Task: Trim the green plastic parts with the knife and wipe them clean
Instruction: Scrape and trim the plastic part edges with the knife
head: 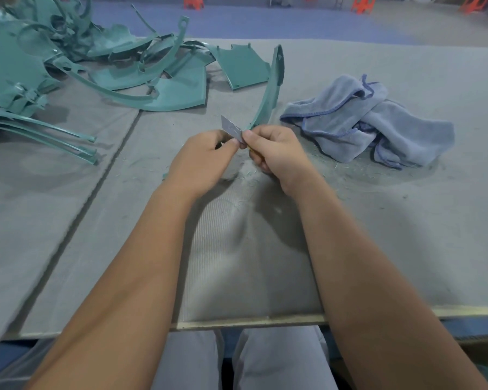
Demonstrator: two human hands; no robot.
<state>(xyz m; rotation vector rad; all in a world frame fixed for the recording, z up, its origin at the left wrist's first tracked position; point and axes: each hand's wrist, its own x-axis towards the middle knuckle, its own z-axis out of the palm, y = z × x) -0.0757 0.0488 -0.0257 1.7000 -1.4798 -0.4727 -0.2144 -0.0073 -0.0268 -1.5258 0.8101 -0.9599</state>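
Your left hand (pixel 200 159) and right hand (pixel 276 153) both pinch grey flat knife blade (pixel 231 128); curved green plastic strip (pixel 268 94) rises from right fingers, just left of crumpled blue-grey cloth (pixel 372 122).

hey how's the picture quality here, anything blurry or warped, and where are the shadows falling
Head view: wide-angle bend bows the table edge and stretches the forearms; hands, blade and green strip fairly sharp; left-edge green pile and far floor soft; soft shadows under the hands and cloth; no harsh glare.
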